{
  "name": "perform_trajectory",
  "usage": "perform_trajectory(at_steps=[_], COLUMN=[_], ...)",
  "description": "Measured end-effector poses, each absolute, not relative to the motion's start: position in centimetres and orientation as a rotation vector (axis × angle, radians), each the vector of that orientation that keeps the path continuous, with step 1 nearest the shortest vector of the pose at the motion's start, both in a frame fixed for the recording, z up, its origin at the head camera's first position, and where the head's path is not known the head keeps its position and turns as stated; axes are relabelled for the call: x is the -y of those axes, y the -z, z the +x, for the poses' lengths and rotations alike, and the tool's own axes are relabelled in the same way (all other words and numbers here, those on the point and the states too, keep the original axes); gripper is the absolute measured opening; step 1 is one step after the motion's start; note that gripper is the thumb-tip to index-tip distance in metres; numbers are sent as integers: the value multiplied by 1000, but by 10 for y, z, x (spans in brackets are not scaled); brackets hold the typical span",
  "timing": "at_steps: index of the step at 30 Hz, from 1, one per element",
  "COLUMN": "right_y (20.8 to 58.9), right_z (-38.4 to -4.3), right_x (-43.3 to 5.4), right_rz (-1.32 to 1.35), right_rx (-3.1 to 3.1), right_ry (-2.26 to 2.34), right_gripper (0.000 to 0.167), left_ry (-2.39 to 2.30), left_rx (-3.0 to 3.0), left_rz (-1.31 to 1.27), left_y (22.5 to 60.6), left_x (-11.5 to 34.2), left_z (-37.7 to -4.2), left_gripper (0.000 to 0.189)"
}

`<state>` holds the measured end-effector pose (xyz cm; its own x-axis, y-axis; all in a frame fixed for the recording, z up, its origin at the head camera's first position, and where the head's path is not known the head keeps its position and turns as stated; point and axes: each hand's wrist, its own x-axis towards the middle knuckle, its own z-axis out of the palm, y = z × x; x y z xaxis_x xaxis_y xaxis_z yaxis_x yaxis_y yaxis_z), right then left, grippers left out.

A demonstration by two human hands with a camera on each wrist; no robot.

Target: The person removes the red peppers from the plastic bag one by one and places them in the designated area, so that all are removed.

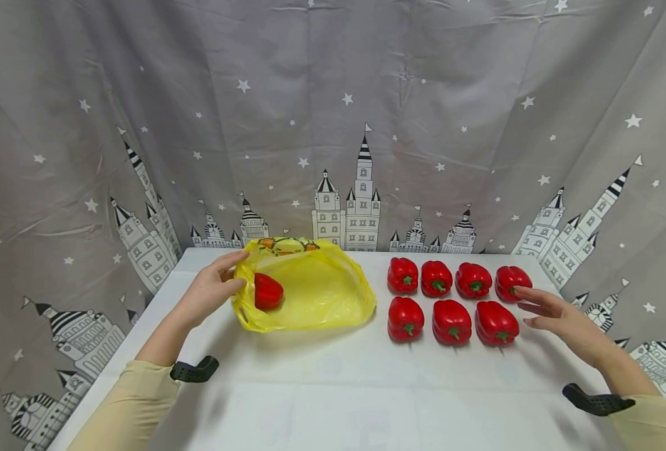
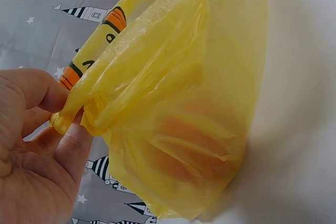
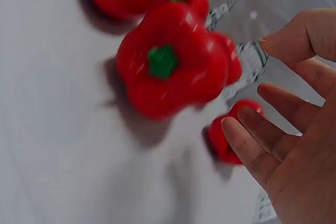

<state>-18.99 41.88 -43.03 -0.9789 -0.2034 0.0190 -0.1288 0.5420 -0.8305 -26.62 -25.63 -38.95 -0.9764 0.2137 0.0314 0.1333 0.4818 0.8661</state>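
Observation:
My left hand (image 1: 211,289) pinches the gathered edge of a yellow plastic bag (image 1: 321,297) at its left side, thumb and fingers on the film. The bag's mouth gapes toward me, and one red bell pepper (image 1: 267,292) lies inside; in the left wrist view it shows as a reddish shape through the plastic (image 2: 194,140). At the right, my right hand (image 1: 566,322) is held with fingers apart and nothing in them. Its fingertips overlap the back-row end pepper (image 1: 510,282) in the head view. The front-row end pepper (image 3: 168,61) fills the middle of the right wrist view, green stem showing.
Several red bell peppers stand in two rows right of the bag, among them a back-left one (image 1: 403,274) and a front-left one (image 1: 405,319). They rest on a white-covered table (image 1: 333,401). Behind hangs a grey curtain (image 1: 287,69) with castles and stars.

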Motion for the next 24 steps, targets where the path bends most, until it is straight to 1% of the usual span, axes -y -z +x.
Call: perform_trajectory(at_steps=[3, 8, 10, 15, 24], right_y=[418, 401, 397, 387, 381], right_z=[-192, -198, -200, -206, -223], right_x=[-409, -382, -368, -332, -274], right_rz=[-297, -325, -367, -480, -522], right_rx=[-2745, -2745, -2725, -2677, -2540], right_ry=[1399, 1450, 1491, 1534, 1644], right_gripper=[64, 61, 59, 59, 69], left_ry=[-1521, -1514, -1512, -1498, -1500], left_rx=[-2639, -2645, -2648, -2660, -2652], left_rz=[301, 290, 283, 277, 279], left_y=[391, 391, 391, 391, 391], left_x=[256, 256, 257, 258, 259], left_z=[-267, -267, -267, -267, -267], left_gripper=[66, 66, 66, 66, 66])
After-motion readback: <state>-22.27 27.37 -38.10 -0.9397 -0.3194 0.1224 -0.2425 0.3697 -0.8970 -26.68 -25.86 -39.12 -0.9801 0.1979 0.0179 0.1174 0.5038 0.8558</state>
